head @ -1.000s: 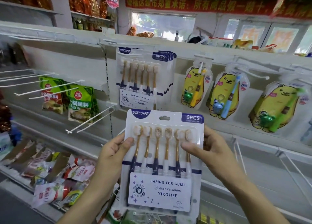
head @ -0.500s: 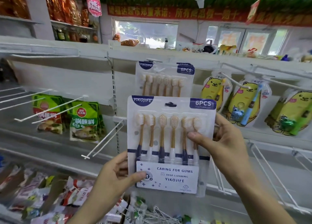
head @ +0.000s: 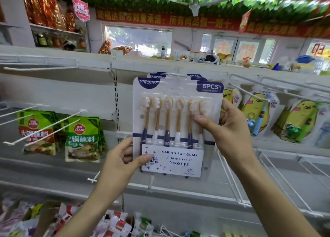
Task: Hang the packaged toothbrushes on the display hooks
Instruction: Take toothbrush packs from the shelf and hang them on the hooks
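White-carded toothbrush pack [head: 176, 127] stands upright between both hands, covering the hung packs [head: 161, 75] on the hook [head: 175, 74]. Left hand [head: 118, 163] pinches its lower-left corner — thumb in front; right hand [head: 230, 127] pinches the right edge — thumb across the brush necks.

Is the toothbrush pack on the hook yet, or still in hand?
Cannot tell. The toothbrush pack is upright before the hung packs, gripped by the left hand and right hand; its hang hole is blurred.
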Action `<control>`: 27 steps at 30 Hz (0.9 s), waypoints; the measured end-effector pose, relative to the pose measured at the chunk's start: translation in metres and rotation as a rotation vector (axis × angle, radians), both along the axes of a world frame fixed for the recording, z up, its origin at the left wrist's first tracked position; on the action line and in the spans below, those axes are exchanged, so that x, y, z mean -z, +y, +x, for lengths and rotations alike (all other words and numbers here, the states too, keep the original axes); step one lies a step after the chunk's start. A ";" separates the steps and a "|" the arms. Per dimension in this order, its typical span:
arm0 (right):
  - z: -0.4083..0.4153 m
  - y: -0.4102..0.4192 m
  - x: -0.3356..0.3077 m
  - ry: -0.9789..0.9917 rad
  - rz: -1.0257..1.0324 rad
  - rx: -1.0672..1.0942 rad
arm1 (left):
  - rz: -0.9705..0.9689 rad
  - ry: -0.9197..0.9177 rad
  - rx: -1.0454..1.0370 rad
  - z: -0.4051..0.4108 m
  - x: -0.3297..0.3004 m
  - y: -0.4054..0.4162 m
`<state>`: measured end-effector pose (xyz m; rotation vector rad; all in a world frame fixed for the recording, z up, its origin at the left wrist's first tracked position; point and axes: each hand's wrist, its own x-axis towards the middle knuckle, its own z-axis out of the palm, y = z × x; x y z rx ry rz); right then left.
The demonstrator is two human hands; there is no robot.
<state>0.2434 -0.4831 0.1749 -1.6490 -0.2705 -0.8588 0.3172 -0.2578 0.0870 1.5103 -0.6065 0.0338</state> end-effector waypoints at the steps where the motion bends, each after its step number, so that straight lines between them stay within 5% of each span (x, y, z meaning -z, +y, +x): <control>1: 0.002 0.000 0.000 -0.003 -0.006 0.018 | 0.000 -0.009 0.005 0.003 -0.001 0.000; 27: 0.098 -0.048 0.008 0.213 -0.218 0.384 | 0.148 -0.122 -0.015 0.110 0.009 -0.050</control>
